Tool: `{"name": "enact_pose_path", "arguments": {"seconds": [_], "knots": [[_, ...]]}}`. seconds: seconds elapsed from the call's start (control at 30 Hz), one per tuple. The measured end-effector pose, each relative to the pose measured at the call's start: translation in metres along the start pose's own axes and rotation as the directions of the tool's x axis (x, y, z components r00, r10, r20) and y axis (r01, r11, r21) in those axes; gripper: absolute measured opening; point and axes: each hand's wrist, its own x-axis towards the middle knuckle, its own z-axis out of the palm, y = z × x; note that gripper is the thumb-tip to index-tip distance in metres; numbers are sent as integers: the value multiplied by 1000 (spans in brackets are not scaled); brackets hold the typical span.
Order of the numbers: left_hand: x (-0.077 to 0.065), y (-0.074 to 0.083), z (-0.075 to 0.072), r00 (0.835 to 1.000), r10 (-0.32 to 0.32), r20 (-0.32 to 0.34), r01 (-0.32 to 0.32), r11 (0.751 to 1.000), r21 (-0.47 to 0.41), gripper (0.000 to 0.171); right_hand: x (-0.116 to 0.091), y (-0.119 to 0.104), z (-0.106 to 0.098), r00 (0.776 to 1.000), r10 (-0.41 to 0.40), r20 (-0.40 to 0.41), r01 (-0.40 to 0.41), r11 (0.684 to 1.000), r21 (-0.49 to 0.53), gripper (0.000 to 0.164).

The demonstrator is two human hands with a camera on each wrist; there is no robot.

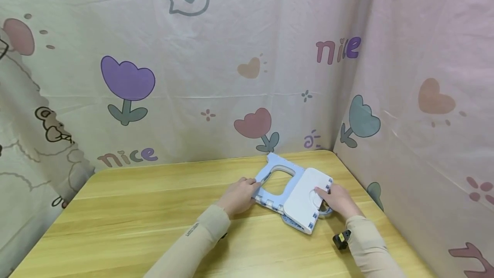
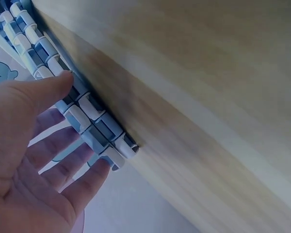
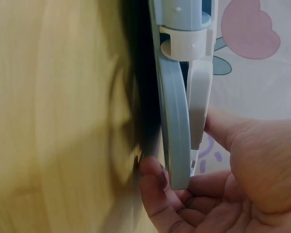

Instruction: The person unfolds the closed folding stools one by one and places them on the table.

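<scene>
On the table lies a plastic folding stool, partly folded, with a light-blue frame panel [image 1: 266, 193] that has a large rounded opening and a white panel [image 1: 305, 198] beside it. My left hand [image 1: 240, 196] grips the blue panel's left edge. In the left wrist view its thumb lies on the row of blue and white hinge knuckles [image 2: 94, 131], fingers on the far side. My right hand [image 1: 340, 200] holds the right side, thumb on the white panel. In the right wrist view the fingers curl by a curved blue handle [image 3: 177, 131]. The stool's underside is hidden.
The wood-grain table [image 1: 135, 218] extends left and in front of the stool. A printed curtain [image 1: 208, 63] hangs behind, close to the stool's far corner, and another curtain side [image 1: 424, 140] runs along the right edge. A small black device [image 1: 341, 240] sits at the right wrist.
</scene>
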Motion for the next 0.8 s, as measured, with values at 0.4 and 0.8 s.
{"name": "enact_pose_path", "arguments": {"seconds": [0.4, 0.8], "knots": [[-21, -7, 0, 999, 27, -44, -26, 999, 24, 49, -5, -8, 11, 999, -46, -17, 47, 998, 52, 60], [-43, -11, -3, 999, -35, -33, 35, 999, -9, 52, -13, -23, 22, 998, -53, -21, 55, 995, 88, 45]]}}
